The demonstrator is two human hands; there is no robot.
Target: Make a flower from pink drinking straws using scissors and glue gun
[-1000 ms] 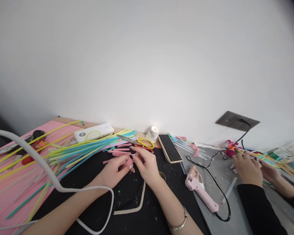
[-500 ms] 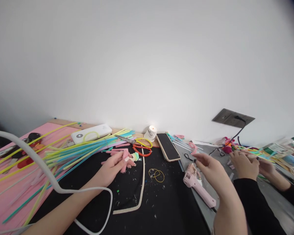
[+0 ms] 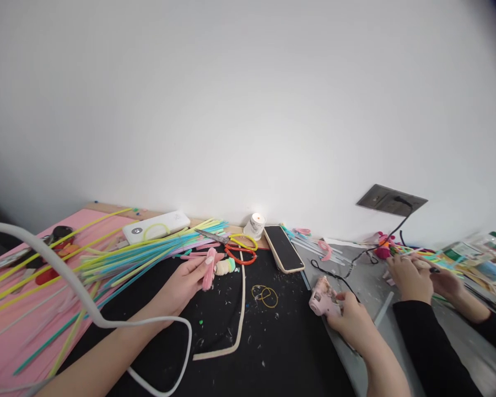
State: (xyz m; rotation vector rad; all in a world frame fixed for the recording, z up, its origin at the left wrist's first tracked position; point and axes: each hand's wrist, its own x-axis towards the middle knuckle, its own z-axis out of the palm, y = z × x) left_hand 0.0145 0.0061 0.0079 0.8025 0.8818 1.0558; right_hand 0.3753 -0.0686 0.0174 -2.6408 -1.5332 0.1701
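Observation:
Pinched in my left hand (image 3: 190, 278) is a pink folded pipe-cleaner piece (image 3: 209, 269), over the black mat (image 3: 289, 336). Just right of those fingers lies a small cream and green fuzzy roll (image 3: 225, 267); whether it touches the pink piece I cannot tell. My right hand (image 3: 351, 317) is wrapped round the handle of a pink glue gun (image 3: 323, 298), whose nozzle end points away towards the wall. The fingers hide most of the handle. Scissors (image 3: 240, 255) with red and yellow handles lie beyond my left hand.
Pipe cleaners (image 3: 149, 256) lie in a bundle at left beside a white power bank (image 3: 157, 225). A phone (image 3: 284, 249) and a small white cup (image 3: 255, 226) are near the wall. A white cable (image 3: 86, 298) arches across the left foreground. A co-worker's hands (image 3: 413, 278) work at right.
My right hand has come down and closed round the glue gun's handle, letting go of a pink strip near the wall. My left hand has turned the pink piece upright.

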